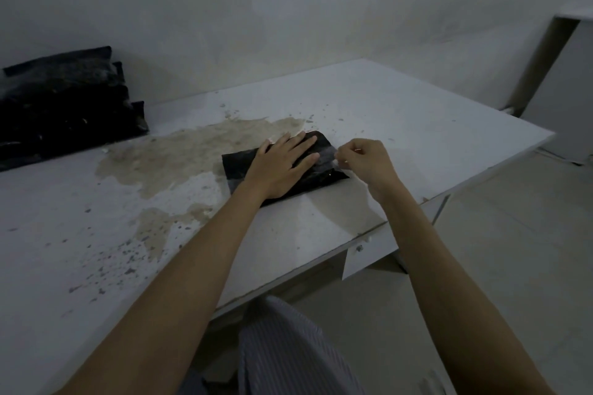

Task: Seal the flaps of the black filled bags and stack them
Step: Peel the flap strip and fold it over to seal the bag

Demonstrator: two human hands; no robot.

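Note:
A flat black filled bag (239, 168) lies on the white table (401, 125), near its right front corner. My left hand (282, 167) rests flat on top of the bag with fingers spread, pressing it down. My right hand (365, 162) is at the bag's right end, fingers pinched on a thin pale strip at the flap edge (335, 163). A stack of black filled bags (64, 102) sits at the far left of the table against the wall.
The tabletop has a large brownish stain (199, 147) and dark specks between the stack and the bag. A drawer front with a small knob (359, 248) hangs under the table edge. A pale cabinet or door (564, 96) stands at the right.

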